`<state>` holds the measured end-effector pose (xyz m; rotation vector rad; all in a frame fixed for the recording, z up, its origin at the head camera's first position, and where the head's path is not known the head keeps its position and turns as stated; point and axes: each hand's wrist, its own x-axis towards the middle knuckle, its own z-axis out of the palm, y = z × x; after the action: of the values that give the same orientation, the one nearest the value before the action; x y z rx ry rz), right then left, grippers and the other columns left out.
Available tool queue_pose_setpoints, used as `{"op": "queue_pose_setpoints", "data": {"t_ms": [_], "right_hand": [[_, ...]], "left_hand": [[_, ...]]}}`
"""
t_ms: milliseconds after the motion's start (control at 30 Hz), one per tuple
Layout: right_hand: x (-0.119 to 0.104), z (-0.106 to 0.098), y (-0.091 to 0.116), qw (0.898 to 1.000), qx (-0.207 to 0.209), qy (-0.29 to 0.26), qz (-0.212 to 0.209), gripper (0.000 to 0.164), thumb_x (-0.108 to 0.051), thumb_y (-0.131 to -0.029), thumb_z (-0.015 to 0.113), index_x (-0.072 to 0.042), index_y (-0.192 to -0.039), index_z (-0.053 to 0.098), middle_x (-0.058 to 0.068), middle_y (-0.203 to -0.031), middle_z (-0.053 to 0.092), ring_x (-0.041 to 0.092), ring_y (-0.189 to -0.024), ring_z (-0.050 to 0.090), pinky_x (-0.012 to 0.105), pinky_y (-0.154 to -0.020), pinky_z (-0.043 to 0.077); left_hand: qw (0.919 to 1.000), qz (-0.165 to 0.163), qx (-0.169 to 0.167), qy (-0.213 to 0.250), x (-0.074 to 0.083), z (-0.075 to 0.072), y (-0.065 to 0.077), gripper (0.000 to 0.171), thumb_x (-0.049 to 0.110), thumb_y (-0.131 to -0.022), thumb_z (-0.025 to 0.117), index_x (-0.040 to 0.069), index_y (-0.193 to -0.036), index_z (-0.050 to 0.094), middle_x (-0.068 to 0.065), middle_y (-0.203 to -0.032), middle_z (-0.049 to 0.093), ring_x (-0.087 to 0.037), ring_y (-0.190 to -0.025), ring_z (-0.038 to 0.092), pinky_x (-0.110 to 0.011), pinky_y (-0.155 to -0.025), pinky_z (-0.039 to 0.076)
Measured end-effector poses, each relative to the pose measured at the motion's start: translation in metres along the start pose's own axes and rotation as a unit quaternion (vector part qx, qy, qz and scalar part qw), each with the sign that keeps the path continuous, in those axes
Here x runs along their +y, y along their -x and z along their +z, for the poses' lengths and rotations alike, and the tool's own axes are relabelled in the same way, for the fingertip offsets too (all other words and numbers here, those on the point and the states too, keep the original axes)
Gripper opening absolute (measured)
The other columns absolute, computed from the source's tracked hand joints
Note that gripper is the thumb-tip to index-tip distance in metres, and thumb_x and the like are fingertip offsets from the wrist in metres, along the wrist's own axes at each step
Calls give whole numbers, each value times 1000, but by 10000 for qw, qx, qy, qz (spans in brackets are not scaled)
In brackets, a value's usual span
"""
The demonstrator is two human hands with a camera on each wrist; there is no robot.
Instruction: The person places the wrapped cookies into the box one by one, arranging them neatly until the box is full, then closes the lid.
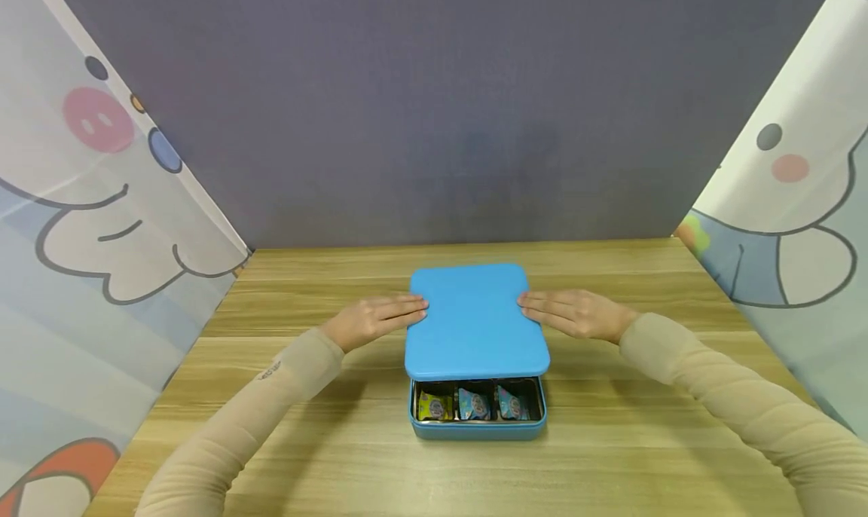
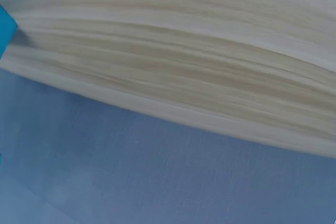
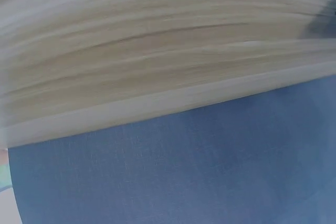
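A flat blue lid [image 1: 476,321] with rounded corners is held above a blue box [image 1: 478,431], covering its back part from view. My left hand [image 1: 374,319] grips the lid's left edge, fingers laid over the top. On the opposite edge, my right hand [image 1: 576,313] grips it the same way; both thumbs are hidden. The front of the box shows a yellow-green wrapped packet [image 1: 435,407] and two blue wrapped packets [image 1: 474,405] side by side. In the left wrist view, only a blue corner [image 2: 5,29] appears at the left edge.
The box stands on a wood-grain table [image 1: 271,419]. Behind it rises a dark grey-blue panel [image 1: 434,110]. Cartoon-printed sheets line the left side [image 1: 88,238] and the right side [image 1: 800,276].
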<state>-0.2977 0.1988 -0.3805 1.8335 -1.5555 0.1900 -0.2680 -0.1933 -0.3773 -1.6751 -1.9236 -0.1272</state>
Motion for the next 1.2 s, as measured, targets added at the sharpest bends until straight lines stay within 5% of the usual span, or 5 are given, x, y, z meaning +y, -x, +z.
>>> {"op": "queue_pose_setpoints", "data": {"t_ms": [333,667,1200], "right_hand": [[-12,1,-4,9984,-291,328,-346,36,9,-96,31,3,-122,56,18,-120,59,26,-109,58,32,-92,48],[-21,12,-12,9922,310,237,-1185,29,5,-95,39,6,-117,59,18,-110,63,27,-98,63,34,-83,54],[-30,10,-6,9922,-67,217,-1224,31,-1,-97,38,3,-123,55,16,-116,61,27,-104,61,35,-84,54]], "left_hand": [[9986,347,-321,-237,12,-1,8,33,2,-99,31,-1,-125,53,-15,-130,53,-27,-120,51,-31,-101,43],[9973,560,-368,-310,19,-1,10,33,1,-99,32,0,-124,55,-15,-129,54,-25,-118,53,-29,-102,42],[9950,825,-207,-525,27,6,12,32,0,-98,35,0,-119,59,-15,-124,58,-24,-114,56,-29,-100,44]]}}
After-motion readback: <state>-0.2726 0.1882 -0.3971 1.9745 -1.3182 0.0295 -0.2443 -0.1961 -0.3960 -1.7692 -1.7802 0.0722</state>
